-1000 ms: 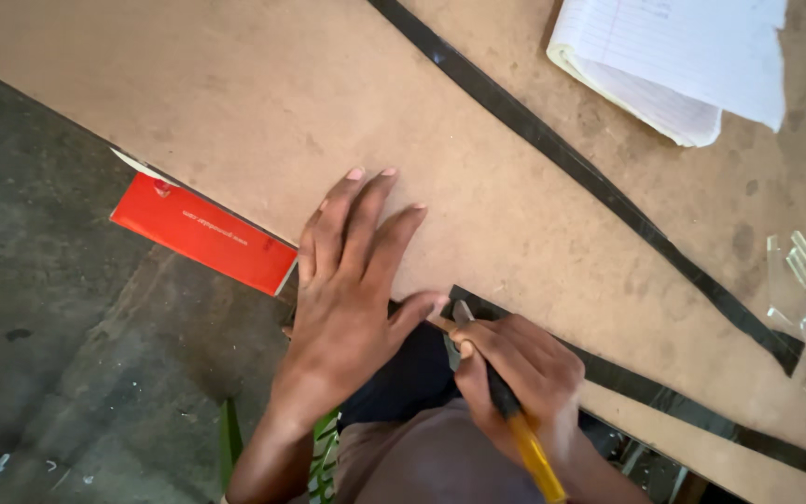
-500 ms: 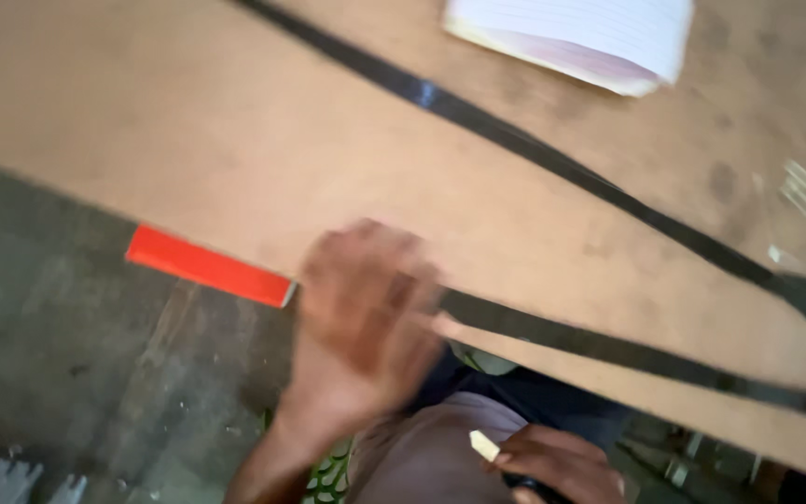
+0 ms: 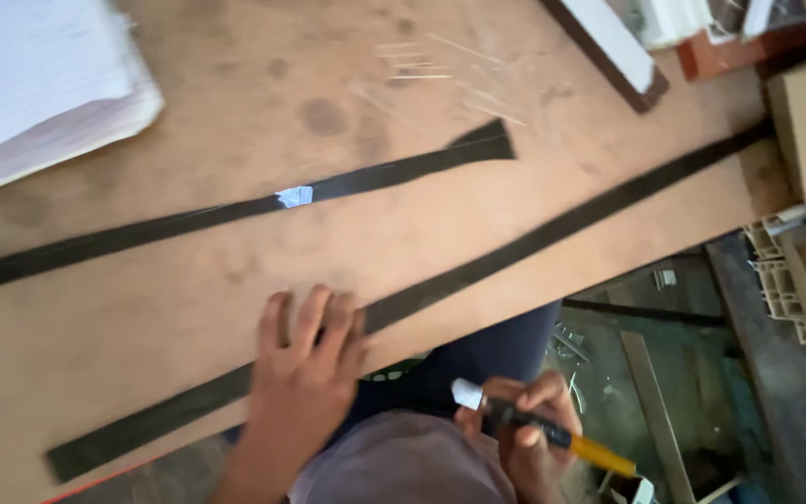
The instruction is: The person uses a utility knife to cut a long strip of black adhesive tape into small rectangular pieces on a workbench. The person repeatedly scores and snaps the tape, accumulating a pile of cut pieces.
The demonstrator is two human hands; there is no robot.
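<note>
Left hand (image 3: 305, 373) flat, fingers spread, pressing the near black strip (image 3: 478, 266) onto the brown board surface (image 3: 188, 308). Right hand (image 3: 524, 434) closed around a yellow-handled knife (image 3: 552, 434), off the board's edge at 5 o'clock. My read: keep the palm firmly down near the cut. Strip's long axis runs 8 to 2 o'clock.

worktop (image 3: 188, 308): matt brown fibreboard, stained | strips (image 3: 534, 238): dark, flat, dull sheen | paper stack (image 3: 39, 84): white, matt | knife (image 3: 552, 434): yellow-black plastic handle
</note>
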